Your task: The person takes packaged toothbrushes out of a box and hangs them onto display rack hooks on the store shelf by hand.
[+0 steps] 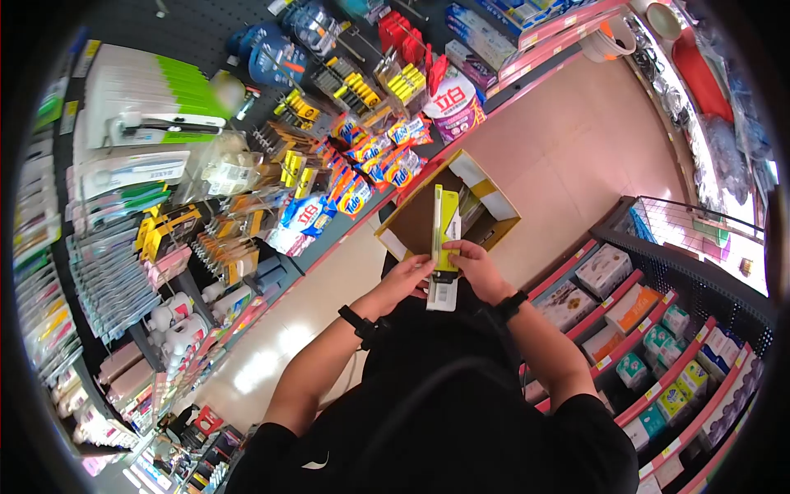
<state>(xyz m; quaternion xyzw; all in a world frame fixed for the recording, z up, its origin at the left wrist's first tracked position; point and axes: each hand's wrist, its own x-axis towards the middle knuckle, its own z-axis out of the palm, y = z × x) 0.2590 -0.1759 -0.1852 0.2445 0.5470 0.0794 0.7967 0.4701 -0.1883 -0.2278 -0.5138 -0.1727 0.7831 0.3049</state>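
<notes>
A long yellow-green and white package [447,222] is held upright in front of my body. My left hand [407,277] grips its lower left edge, with thumb and fingers pressed together. On its right side, my right hand [471,266] pinches the same package with fingers bent. Below the hands a white label part with a barcode [443,295] shows. Just beyond the package, an open cardboard box [499,203] has some clear-wrapped items inside; the package hides part of the box.
On the left, a shelf rack holds hanging toothbrush packs [115,272], Tide bags [354,193] and a white detergent bag [300,224]. At the right, low shelves carry tissue packs [632,370] and boxes [603,270]. A wire basket [699,218] stands at the far right.
</notes>
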